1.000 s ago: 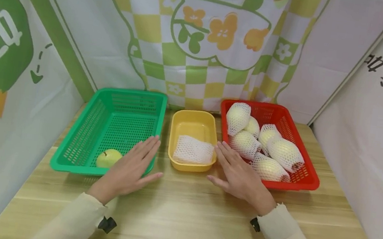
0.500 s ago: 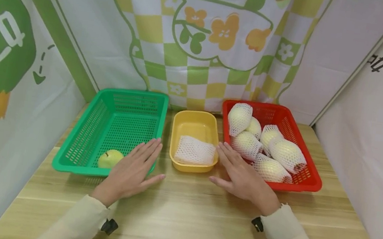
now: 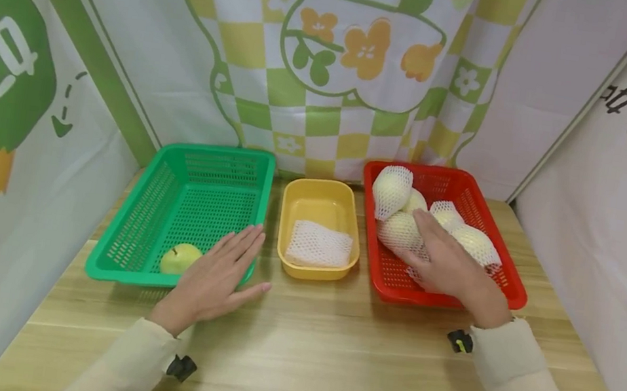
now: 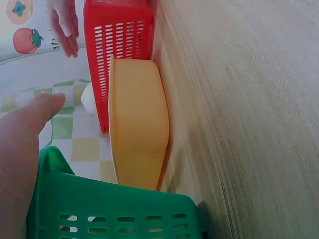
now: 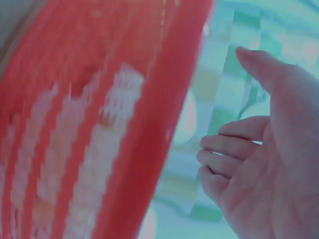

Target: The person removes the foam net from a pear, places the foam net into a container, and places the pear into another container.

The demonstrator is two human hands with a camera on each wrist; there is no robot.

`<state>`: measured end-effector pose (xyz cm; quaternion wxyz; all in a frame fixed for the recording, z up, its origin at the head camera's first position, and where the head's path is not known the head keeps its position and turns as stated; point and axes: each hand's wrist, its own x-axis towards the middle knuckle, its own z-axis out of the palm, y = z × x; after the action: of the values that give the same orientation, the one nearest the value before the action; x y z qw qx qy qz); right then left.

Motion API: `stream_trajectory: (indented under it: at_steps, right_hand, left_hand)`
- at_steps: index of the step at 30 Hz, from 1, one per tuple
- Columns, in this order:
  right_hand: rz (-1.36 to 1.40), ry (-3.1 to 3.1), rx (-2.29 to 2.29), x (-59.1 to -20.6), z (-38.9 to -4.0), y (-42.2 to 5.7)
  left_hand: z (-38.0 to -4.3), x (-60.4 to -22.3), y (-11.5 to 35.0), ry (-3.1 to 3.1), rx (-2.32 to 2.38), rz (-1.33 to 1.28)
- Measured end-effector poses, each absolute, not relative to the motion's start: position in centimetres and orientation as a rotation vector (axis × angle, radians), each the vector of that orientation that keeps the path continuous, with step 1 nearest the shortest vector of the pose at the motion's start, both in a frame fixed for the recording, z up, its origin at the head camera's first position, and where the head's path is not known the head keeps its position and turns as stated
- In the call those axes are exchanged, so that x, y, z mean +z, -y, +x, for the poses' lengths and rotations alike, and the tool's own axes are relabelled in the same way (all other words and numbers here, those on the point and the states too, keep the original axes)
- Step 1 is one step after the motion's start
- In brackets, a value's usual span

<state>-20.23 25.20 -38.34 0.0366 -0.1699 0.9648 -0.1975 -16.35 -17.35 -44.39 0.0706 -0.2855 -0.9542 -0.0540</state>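
Note:
My left hand (image 3: 213, 281), its fingers straight, lies over the near right corner of the green basket (image 3: 107, 275). Beside it in that basket sits a bare yellow-green fruit (image 3: 177, 258) with a dark stem, partly covered by the hand in the head view. My right hand (image 3: 449, 266) hovers over the red basket (image 3: 395, 295), relaxed, and its palm shows nothing held in the right wrist view. Several pale fruits (image 3: 393, 189) in white foam nets fill that basket; the hand hides some of them.
Between the two baskets stands a small yellow tub (image 3: 310, 273) with a flattened white foam net (image 3: 319, 246) inside. All three containers sit on a wooden table (image 3: 292, 358). Printed curtains (image 3: 353, 121) hang behind and at both sides.
My right hand has moved right and forward, from the red basket's near left corner to above its fruits. My left hand has stayed in place.

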Motion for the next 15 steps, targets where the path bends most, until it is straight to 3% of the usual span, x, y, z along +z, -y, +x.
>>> stream_trajectory:
  at_steps: [15]
  right_hand:
    - [-0.188,-2.952,-0.437,-39.9,-23.7,-33.0]
  left_hand:
    - [-16.3,-44.4,17.3,2.858,-0.109,-0.848]
